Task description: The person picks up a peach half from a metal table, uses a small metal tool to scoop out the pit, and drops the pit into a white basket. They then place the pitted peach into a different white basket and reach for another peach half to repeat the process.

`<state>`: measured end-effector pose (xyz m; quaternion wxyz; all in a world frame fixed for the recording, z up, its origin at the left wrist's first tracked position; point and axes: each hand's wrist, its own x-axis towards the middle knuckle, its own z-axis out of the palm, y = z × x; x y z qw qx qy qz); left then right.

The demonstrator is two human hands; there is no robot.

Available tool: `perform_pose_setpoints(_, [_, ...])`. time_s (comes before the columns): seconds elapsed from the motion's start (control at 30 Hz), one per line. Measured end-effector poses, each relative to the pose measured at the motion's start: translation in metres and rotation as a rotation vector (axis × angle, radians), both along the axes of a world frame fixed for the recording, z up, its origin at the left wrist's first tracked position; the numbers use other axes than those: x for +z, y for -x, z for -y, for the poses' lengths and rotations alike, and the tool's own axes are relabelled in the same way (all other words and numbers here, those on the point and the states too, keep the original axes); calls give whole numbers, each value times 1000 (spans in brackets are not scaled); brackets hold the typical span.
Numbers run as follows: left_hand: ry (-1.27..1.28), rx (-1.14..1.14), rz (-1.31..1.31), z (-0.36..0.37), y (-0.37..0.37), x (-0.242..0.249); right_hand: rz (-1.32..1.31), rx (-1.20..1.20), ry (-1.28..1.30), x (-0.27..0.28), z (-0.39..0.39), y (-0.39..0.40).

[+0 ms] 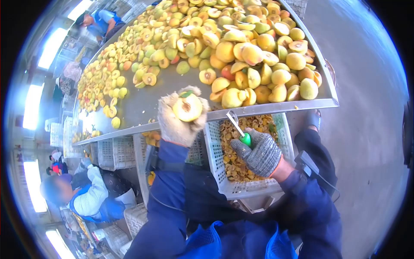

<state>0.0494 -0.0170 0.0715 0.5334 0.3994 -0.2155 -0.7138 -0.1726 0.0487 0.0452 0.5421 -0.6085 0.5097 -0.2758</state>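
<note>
Bare floor [366, 134] runs wide down the right side, lights glow along the left, and the metal table [168, 93] fills the upper middle. Fruit [252, 54] piles thick over its far and right parts, right up near the corner, with a stretch of bare metal opening toward the left. The near edge [142, 128] is a raised lip — and the left hand [177, 126] is right at it, in a pale, furry glove. Fingers curl round a half [187, 108], cut face to the camera, brownish in the middle, a green leaf [186, 93] at its top.

Over to the right hand [261, 155], grey knit glove, closed about the green handle of a tool [245, 139]. Its metal loop points up toward the lip; whether they touch, I can't tell. Clear air between the two hands, tool well apart from the half!

Under that right hand, a pale crate [222, 183] holds yellow-brown scraps [237, 168], its upper end tucked close by the table's edge. Off left, a co-worker [97, 203] sits in blue; another person [103, 21] leans in beyond the table.
</note>
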Motion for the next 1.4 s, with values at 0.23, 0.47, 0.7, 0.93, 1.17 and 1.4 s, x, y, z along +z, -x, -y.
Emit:
perform_pose_setpoints(0.23, [11,79,78,-21,37,-19,-55,-22,137,-20,-7,-13])
perform_pose_setpoints(0.47, [-7,-92,55,-12,36,-37,-208,-27,353,-36,-4,-17])
perform_pose_setpoints(0.7, [-88,-185,140,-8,28,-47,-166,-159,154,-27,15,-2])
perform_pose_setpoints(0.93, [108,-177,-129,-13,41,-42,53,-70,-30,-33,-13,-11])
perform_pose_setpoints(1.17, [563,-135,585,-20,41,-33,516,-207,-584,-31,-15,-9])
perform_pose_setpoints(1.4, [414,-172,294,-19,46,-28,565,-170,-567,-28,-15,-5])
